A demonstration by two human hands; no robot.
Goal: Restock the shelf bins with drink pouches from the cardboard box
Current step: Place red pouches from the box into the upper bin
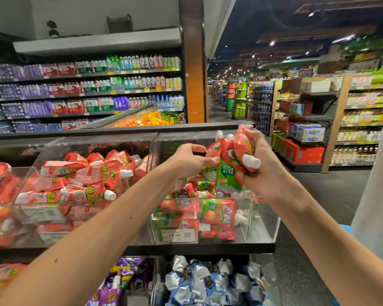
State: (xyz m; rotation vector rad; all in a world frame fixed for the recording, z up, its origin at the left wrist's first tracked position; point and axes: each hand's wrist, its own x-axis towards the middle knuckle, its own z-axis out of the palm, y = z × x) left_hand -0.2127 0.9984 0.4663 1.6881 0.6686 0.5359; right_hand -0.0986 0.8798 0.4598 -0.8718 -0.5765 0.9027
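Head-worn camera looks forward and down, close above clear shelf bins (261,219).

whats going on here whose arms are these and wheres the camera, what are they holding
There is no machine here: a person wears one camera on the head, looking down at their own bare arms. The right hand grips a bunch of red and green drink pouches with white caps; the left hand pinches its near edge. Both are above a clear bin on the shelf, partly filled with matching pouches. The neighbouring bin holds pink pouches; lower bins hold purple pouches and blue pouches. No cardboard box is in view.
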